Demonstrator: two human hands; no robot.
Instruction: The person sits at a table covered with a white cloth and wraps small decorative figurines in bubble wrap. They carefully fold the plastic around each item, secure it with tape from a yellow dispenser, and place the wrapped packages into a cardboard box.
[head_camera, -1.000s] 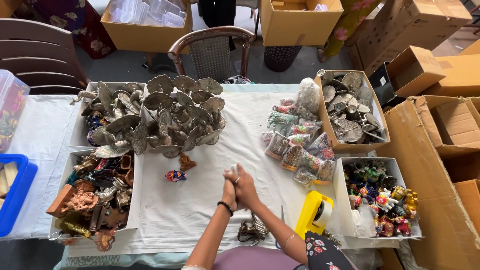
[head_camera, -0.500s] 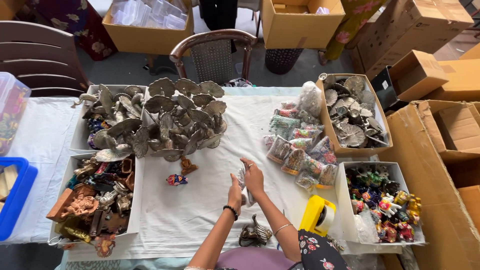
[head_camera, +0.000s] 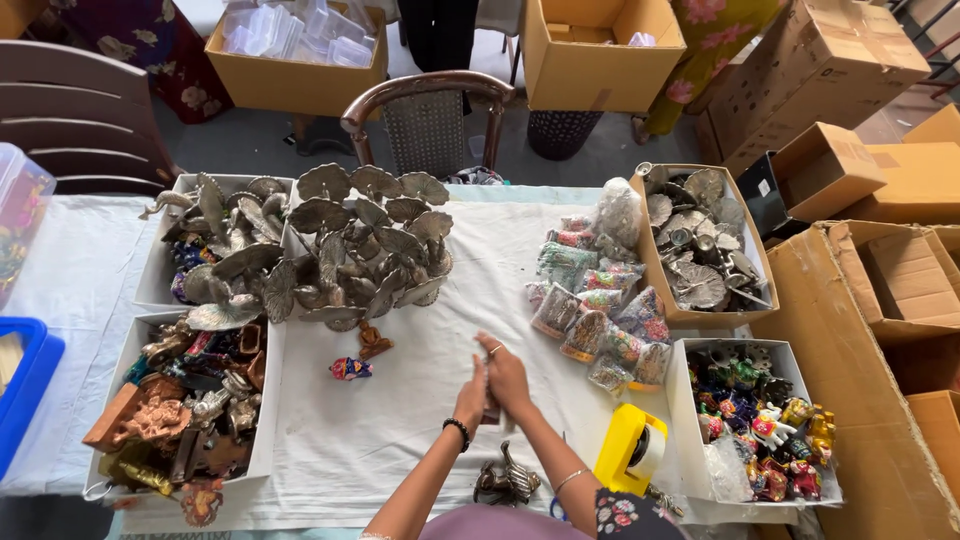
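Note:
Both my hands meet over the white cloth (head_camera: 400, 440) in the middle of the table. My left hand (head_camera: 470, 402), with a black band at the wrist, and my right hand (head_camera: 508, 372), with a ring, close together around a small item (head_camera: 490, 412). It is mostly hidden by my fingers and seems to be in clear plastic. A small dark metal figure (head_camera: 505, 484) lies just in front of me. A yellow tape dispenser (head_camera: 630, 450) stands to the right of my right forearm.
A heap of silver fan-shaped metal pieces (head_camera: 340, 250) fills the far left. Clear packets of coloured items (head_camera: 600, 310) lie right of my hands. Boxes hold metal pieces (head_camera: 700, 250), painted figurines (head_camera: 760, 420) and brown figures (head_camera: 180, 410). Two small figurines (head_camera: 352, 366) lie loose. Cardboard cartons (head_camera: 880, 300) stand right, a chair (head_camera: 430, 110) behind.
My hands have stayed together over the cloth and shifted slightly toward me, the fingers working around the small item. The view has moved a little.

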